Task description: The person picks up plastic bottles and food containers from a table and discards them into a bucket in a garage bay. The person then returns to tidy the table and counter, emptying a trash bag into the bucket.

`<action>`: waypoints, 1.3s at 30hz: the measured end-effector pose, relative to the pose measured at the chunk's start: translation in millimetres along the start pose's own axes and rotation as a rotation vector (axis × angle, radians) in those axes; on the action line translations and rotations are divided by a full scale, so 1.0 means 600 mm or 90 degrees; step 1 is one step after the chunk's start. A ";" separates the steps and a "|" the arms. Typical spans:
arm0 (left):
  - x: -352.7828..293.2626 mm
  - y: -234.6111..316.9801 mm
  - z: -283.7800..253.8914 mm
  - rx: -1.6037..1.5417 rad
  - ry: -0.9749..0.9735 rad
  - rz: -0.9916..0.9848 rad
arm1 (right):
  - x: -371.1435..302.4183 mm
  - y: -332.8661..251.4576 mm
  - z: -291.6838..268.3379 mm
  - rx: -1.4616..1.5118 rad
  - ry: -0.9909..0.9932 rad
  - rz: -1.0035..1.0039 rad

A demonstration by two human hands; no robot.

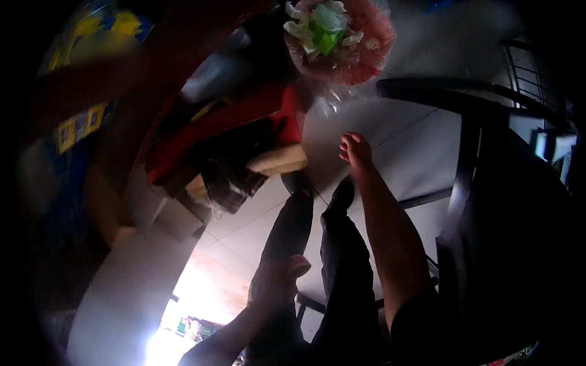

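R hand (356, 149) loosely closed, nr pink plastic-lined tub (379, 52); L hand (276, 282) over dark trouser leg (290, 229), too dim, can't tell grip.

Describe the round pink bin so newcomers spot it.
Start from the grey floor. Follow it past the right hand to the top edge: the round pink bin. Its clear plastic liner and white and green contents distinguish it from the boxy red thing below-left.

Mostly dim, but too bright on the floor (213, 268) at lower left; blurred at upper left, black toward corners.
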State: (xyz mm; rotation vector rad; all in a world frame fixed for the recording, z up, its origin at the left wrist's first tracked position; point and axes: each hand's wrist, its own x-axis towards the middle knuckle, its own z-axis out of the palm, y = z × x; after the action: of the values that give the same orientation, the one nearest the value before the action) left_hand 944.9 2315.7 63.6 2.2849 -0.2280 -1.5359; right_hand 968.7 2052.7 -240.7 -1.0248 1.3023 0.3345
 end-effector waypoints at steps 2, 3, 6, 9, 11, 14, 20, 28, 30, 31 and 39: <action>0.035 0.031 -0.040 0.029 -0.010 -0.124 | 0.062 0.004 0.051 0.097 0.043 0.039; 0.055 0.048 -0.056 0.038 -0.013 -0.193 | 0.101 0.008 0.062 0.128 0.062 0.078; 0.075 0.009 -0.056 0.153 -0.014 -0.210 | 0.196 0.020 0.084 0.207 0.111 0.180; 0.116 0.029 -0.087 0.085 -0.040 -0.315 | 0.248 -0.005 0.101 0.285 0.126 0.199; 0.127 0.069 -0.121 -0.005 -0.074 -0.420 | 0.265 0.000 0.085 0.362 0.104 0.163; 0.106 0.084 -0.121 -0.001 0.033 -0.144 | 0.240 0.007 0.057 0.477 0.173 0.075; 0.045 -0.004 -0.026 0.170 -0.016 0.114 | -0.039 0.000 -0.081 -0.314 0.137 -0.540; 0.020 0.056 -0.016 0.012 0.075 0.181 | -0.164 -0.128 -0.171 -0.137 -0.014 -0.335; 0.015 0.065 -0.026 0.041 0.052 0.170 | -0.178 -0.178 -0.148 0.053 -0.029 -0.240; 0.014 0.046 -0.008 0.076 0.048 0.157 | -0.179 -0.197 -0.133 0.179 -0.051 -0.171; -0.005 0.074 -0.024 0.028 0.044 0.112 | -0.194 -0.235 -0.068 -0.049 -0.063 -0.339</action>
State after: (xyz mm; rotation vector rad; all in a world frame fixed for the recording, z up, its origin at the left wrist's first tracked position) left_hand 960.0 2279.3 88.5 2.2796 -0.4364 -1.3744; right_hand 1010.5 1982.2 -72.3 -1.3565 0.8902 0.0266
